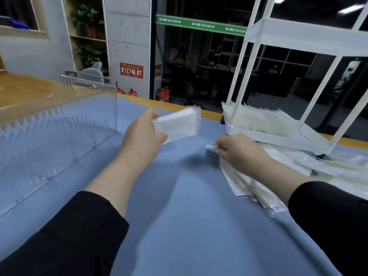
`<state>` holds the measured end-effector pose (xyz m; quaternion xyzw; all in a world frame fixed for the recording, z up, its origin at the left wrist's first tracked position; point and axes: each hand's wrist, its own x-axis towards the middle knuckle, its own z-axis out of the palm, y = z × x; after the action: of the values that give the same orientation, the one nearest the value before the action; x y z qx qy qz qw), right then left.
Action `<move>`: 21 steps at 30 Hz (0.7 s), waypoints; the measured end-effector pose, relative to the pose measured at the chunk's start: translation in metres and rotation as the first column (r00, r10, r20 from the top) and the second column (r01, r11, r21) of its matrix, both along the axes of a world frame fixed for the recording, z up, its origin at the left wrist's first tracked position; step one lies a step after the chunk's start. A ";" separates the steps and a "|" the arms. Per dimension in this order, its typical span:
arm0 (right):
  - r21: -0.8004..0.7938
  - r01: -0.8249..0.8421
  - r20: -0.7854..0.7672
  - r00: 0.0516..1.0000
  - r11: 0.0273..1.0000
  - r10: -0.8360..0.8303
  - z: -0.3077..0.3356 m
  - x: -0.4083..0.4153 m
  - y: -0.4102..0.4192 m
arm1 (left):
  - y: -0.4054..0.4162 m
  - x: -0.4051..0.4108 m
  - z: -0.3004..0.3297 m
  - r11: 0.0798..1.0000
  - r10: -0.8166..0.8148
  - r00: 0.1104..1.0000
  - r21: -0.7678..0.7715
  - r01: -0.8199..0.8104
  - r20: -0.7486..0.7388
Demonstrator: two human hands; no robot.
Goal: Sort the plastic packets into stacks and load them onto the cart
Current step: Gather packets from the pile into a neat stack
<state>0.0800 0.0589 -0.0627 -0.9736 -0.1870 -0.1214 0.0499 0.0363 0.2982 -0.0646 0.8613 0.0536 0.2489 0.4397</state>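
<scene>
Far left: clear acrylic box (59, 120) on the table's left side, open top, zigzag-cut rim; nothing visible inside. Beyond it, bare wood tabletop (23, 88) at the back-left corner.

Centre-left: left hand (144, 132) raised above the blue cloth (179, 216), thumb and fingers curled round one end of a stack of plastic packets (177, 124), held level, clear of the surface.

Centre-right: right hand (237, 150) low over the cloth, fingertips pinching the corner of a single packet (211, 149); its forearm crosses a loose pile of packets (256, 188) lying flat toward the table's right edge. Blurred; exact grip hard to read.

Right: white tiered cart (278, 136) at the back-right corner; bottom tray holds a heap of packets (258, 118); the upper tray's contents cannot be seen.

Open room: wide bare stretch of cloth between box and pile, and along the near edge.

Room: grey pillar, red fire extinguishers (164, 94) on the floor, dark glass wall with a green strip.
</scene>
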 end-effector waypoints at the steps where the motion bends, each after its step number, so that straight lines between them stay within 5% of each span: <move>1: 0.196 0.032 -0.037 0.999 0.980 -0.025 0.007 -0.004 -0.005 | 0.001 -0.001 0.002 0.998 -0.003 1.000 -0.065 0.004 0.026; 3: 0.544 0.078 -0.056 0.997 0.835 -0.056 0.019 -0.012 -0.017 | 0.001 -0.003 0.005 0.956 -0.050 0.995 -0.286 0.071 0.082; 6: 0.892 0.097 -0.116 0.993 0.442 0.016 0.027 -0.029 -0.032 | -0.003 -0.007 0.009 0.708 -0.248 0.957 -0.646 0.286 0.152; 8: 0.964 0.141 -0.173 0.976 0.226 0.129 0.027 -0.039 -0.036 | -0.011 -0.008 0.008 0.565 -0.384 0.911 -0.741 0.363 0.153; 12: 0.972 0.233 -0.212 0.915 -0.021 0.342 0.021 -0.051 -0.029 | -0.029 -0.008 -0.001 0.499 -0.516 0.851 -0.772 0.393 0.100; 15: 0.955 0.289 -0.222 0.844 -0.065 0.488 0.019 -0.054 -0.022 | -0.035 -0.010 -0.003 0.525 -0.544 0.838 -0.764 0.375 0.038; 18: 0.962 0.270 -0.239 0.774 0.037 0.586 0.020 -0.057 -0.021 | -0.040 -0.009 -0.004 0.489 -0.568 0.821 -0.777 0.396 0.060; 21: 0.965 0.188 -0.252 0.866 0.186 0.433 0.020 -0.046 -0.033 | -0.036 -0.003 -0.005 0.532 -0.483 0.872 -0.765 0.364 0.079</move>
<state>0.0342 0.0264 -0.0431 -0.6931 -0.1293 0.0361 0.7082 0.0336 0.2619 -0.0694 0.5979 -0.0268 0.0266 0.8007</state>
